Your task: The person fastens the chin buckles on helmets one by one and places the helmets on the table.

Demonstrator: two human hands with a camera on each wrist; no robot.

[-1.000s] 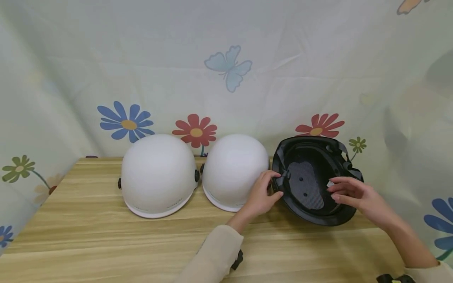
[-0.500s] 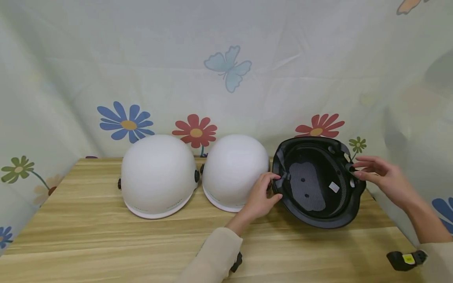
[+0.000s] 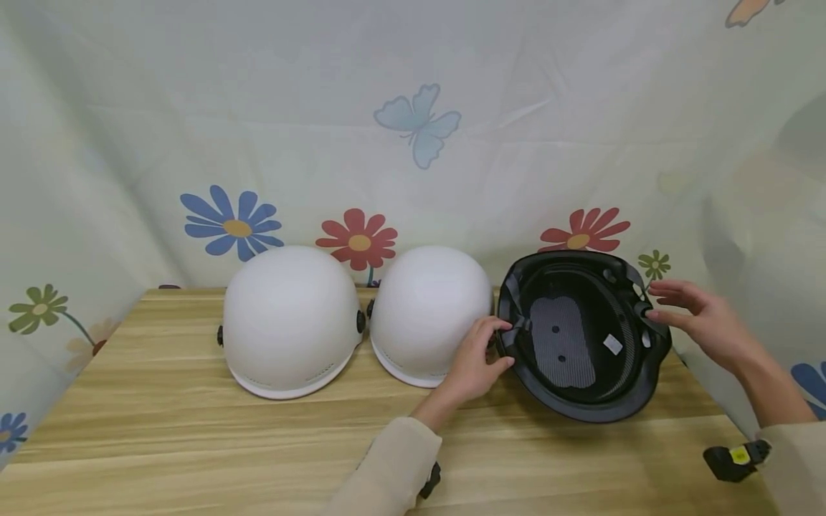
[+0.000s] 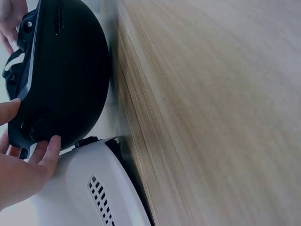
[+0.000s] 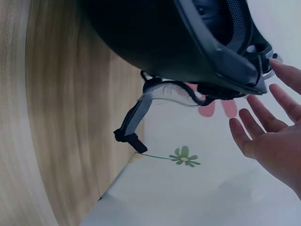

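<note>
A black helmet (image 3: 596,411) lies upside down at the right of the table, its hollow inside and a small white label (image 3: 612,345) facing up. My left hand (image 3: 474,362) pinches the helmet's left rim; in the left wrist view the fingertips (image 4: 51,147) press on the dark shell (image 4: 75,70). At the opposite rim is my right hand (image 3: 716,330), fingers loosely spread. The right wrist view shows its thumb (image 5: 287,74) at the rim and the other fingers apart from the helmet. A chin strap (image 5: 136,117) hangs loose behind the shell.
Two white helmets stand dome up in a row to the left, one white helmet (image 3: 290,322) farther off and the other white helmet (image 3: 429,312) close beside the black one. The wooden table (image 3: 193,444) ends at a flower-printed cloth backdrop (image 3: 303,143).
My right hand has moved from inside the black helmet out to its right rim, uncovering the white label. The helmet has shifted slightly to the right. My left hand stays at the left rim.
</note>
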